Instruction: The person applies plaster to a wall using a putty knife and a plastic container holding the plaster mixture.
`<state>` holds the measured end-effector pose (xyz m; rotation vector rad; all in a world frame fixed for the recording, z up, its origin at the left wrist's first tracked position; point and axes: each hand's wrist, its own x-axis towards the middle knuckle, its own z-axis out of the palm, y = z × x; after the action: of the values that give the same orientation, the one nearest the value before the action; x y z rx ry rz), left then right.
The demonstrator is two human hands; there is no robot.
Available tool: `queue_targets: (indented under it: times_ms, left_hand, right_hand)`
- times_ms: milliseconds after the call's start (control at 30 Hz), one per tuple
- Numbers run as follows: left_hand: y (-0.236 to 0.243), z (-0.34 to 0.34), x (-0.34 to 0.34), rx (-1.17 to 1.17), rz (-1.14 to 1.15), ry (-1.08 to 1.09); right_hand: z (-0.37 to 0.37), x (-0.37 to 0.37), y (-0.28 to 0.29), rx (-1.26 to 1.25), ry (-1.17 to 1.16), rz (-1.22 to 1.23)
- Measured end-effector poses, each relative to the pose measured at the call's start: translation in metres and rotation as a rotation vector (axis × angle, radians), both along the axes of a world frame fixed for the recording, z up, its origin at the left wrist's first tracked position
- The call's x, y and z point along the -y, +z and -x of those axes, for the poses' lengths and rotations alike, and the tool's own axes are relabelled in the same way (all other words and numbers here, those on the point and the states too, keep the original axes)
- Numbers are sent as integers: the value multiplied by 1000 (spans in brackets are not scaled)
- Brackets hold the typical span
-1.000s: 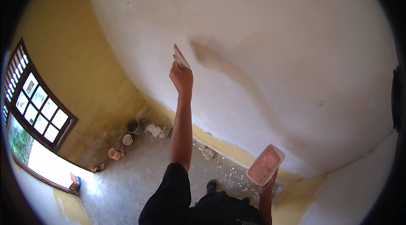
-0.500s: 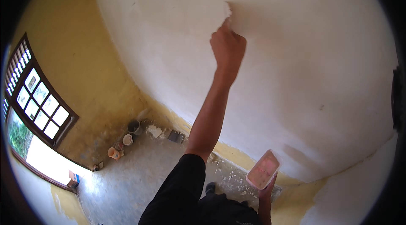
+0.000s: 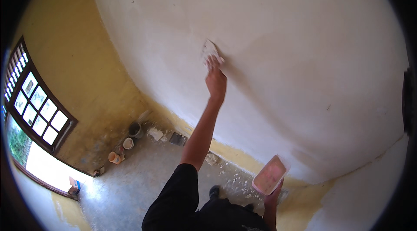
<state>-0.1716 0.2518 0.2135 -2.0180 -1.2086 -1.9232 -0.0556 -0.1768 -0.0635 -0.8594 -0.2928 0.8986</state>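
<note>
My left hand (image 3: 216,81) is raised against the white wall (image 3: 295,66), its fingers closed round a putty knife (image 3: 210,49). The flat blade is smeared with white paste and lies at or close to the wall; whether its whole edge touches I cannot tell. Low on the right, my right hand (image 3: 273,196) grips a shallow rectangular plastic tub (image 3: 270,175) by its near end. The tub looks pinkish inside, tilted with its open side toward me. Part of the right hand is hidden behind it.
Along the yellow wall's (image 3: 87,87) foot stand a dark bucket (image 3: 135,130), a white bucket (image 3: 128,143) and an orange container (image 3: 114,157). White crumbs (image 3: 234,183) litter the grey floor (image 3: 139,187) by the wall. At the left is a dark-framed window (image 3: 41,109).
My left hand has moved down and to the left across the wall with the putty knife, whose blade now shows more of its flat face. The right hand and tub have hardly moved.
</note>
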Motion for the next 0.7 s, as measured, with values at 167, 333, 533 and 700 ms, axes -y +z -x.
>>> queue_targets:
  times_ms: [167,333,533,700]
  left_hand:
    - [-72,-22,62,-166,55,-170]
    - [-88,23,94,-3,88,-282]
    - [-32,64,20,414,169,2]
    - [10,42,-21,324,215,-9]
  right_hand:
    - [-3,-1,18,41,-18,0]
    - [-18,-29,-2,-78,143,-122]
    - [-20,-49,-7,33,174,-129]
    - [-19,-54,-10,35,188,-83]
